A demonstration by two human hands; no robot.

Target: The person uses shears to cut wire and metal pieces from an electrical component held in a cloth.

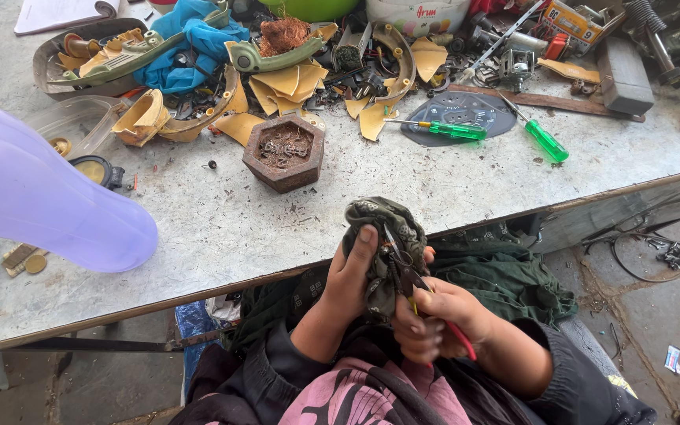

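Note:
My left hand (349, 277) grips a bunched dark patterned cloth (387, 224) just below the workbench's front edge. My right hand (434, 315) holds a small pair of pliers (403, 271) with red and yellow handles, its jaws pressed against the cloth. Both hands are over my lap, close together and touching the cloth.
The grey workbench (222, 212) carries a hexagonal brown box (283, 151) of small metal bits, two green-handled screwdrivers (546, 142), yellow plastic scraps (285, 83), a blue cloth (190, 39) and a dark round plate (458, 110). A lilac plastic object (41, 193) looms at left. Cables (663, 248) lie on the floor at right.

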